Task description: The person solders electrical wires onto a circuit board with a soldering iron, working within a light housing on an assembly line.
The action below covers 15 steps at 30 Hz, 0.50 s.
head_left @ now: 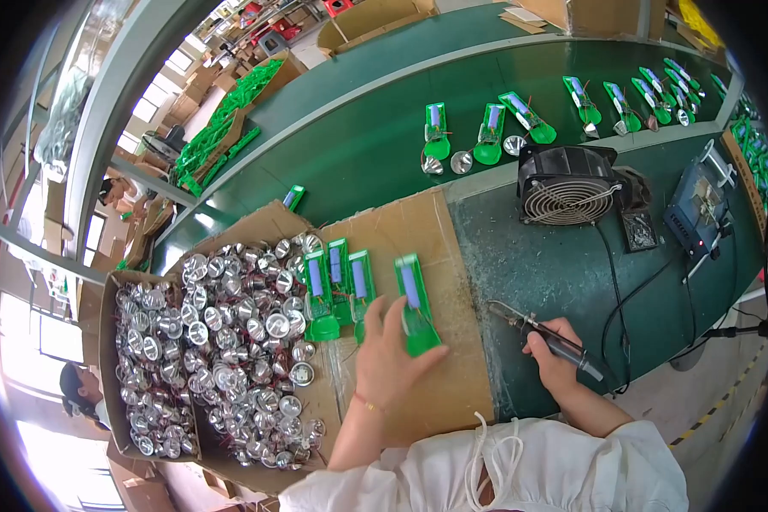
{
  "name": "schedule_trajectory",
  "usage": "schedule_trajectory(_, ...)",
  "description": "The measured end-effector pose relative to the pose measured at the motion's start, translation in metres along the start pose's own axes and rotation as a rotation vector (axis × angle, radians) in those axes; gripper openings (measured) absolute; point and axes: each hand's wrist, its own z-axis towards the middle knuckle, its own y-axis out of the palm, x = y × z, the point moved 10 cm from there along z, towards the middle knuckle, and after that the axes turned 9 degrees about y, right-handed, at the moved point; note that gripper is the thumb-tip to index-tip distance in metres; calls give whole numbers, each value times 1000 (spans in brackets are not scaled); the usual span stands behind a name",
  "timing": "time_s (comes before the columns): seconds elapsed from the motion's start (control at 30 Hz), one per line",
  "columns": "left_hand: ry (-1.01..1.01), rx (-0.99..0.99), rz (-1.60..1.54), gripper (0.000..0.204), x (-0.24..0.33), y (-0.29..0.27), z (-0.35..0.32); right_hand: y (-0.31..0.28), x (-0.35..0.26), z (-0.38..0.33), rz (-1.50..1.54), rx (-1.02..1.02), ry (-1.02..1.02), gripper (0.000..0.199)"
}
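Observation:
My left hand hovers with fingers spread at the near end of a green plastic housing that holds a purple cylindrical battery; its fingertips partly cover the scene, and I cannot tell whether they touch the housing. Just left of it lie several similar green housings, each with a purple battery. In my right hand is a soldering iron, gripped like a pen, its metal tip pointing left and away from me. Left of the housings, a cardboard box is heaped with silvery reflector cups with thin wires.
A black fan with a round grille stands behind the iron. Right of it are a small black tray and a blue soldering station; black cables cross the bench. Along the green conveyor lie several housings with reflector cups.

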Motion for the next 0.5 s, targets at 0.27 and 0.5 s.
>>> schedule_trajectory(0.27, -864, 405, 911, 67, -167, -130, -122, 5, -13, -11, -9, 9, -94, 13)
schedule_trajectory(0.5, -384, 520, 1066, 14, -116, -78, -123, -3, -7, -15, -20, 35, -91, 13)
